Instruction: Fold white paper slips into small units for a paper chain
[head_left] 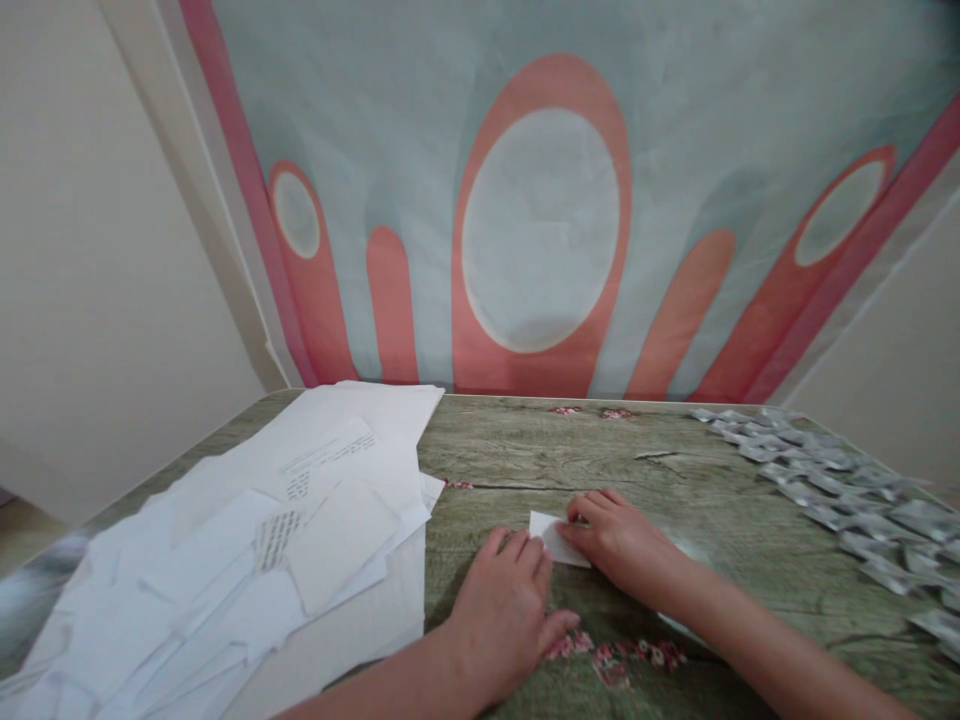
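A small white piece of paper lies flat on the green wood-patterned table, a little in front of me. My left hand rests palm down with its fingers together, their tips touching the paper's left edge. My right hand lies over the paper's right side, fingers bent and pressing down on it. The part of the paper beneath that hand is hidden.
A loose heap of white paper sheets and slips, some with printed text, covers the table's left side. Rows of several small folded grey packets run along the right side. A patterned cloth backdrop hangs behind the table.
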